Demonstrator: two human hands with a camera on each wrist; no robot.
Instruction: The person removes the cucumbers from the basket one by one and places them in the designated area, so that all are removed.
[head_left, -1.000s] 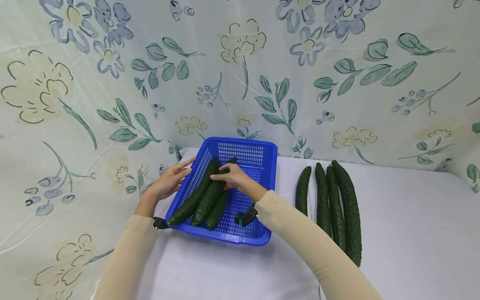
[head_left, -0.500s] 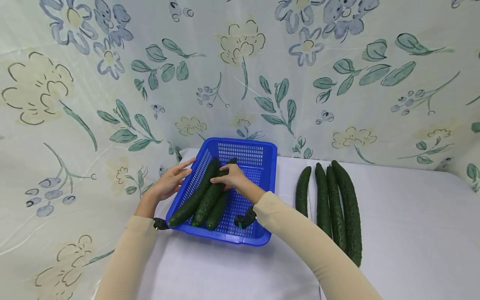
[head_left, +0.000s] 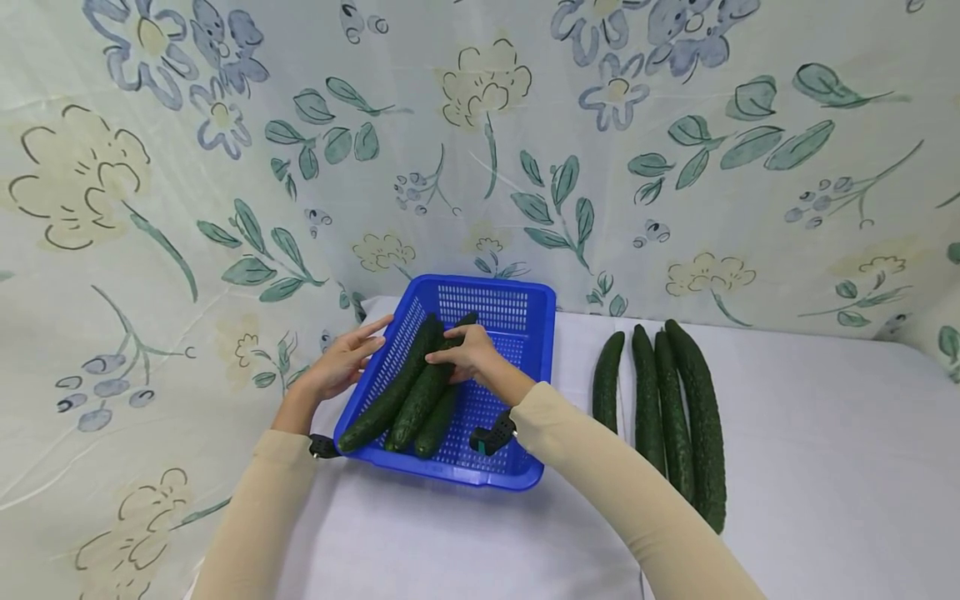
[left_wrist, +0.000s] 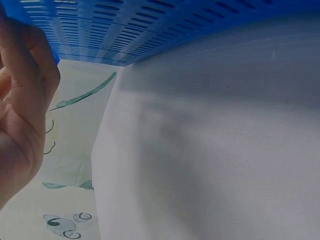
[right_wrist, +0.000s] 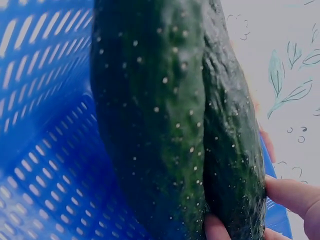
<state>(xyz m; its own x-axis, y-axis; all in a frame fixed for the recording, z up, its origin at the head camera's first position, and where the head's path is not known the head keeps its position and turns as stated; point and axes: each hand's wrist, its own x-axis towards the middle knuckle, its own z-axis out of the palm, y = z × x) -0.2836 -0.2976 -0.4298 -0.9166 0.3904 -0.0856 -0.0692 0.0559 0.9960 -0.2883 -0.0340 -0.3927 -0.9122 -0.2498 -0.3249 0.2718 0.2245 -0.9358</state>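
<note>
A blue plastic basket (head_left: 547,350) with slotted walls stands on the white table. Three dark green cucumbers lie slanted along its left part. My right hand (head_left: 474,354) reaches inside and grips the middle cucumber (head_left: 416,410) near its far end; in the right wrist view the thumb presses one side, and a fingertip shows between this cucumber (right_wrist: 235,145) and its neighbour (right_wrist: 150,115). The leftmost cucumber (head_left: 382,408) lies against the left wall. My left hand (head_left: 341,362), its fingers extended, is at the outside of the basket's left rim.
Several more cucumbers (head_left: 675,433) lie side by side on the table (head_left: 825,450) to the right of the basket, partly hidden by my right sleeve (head_left: 615,475). A floral cloth (head_left: 480,167) hangs behind the table and down its left side.
Hardly anything differs. My right hand keeps its grip on the middle cucumber, and the left hand stays by the rim. The head view shifts very slightly.
</note>
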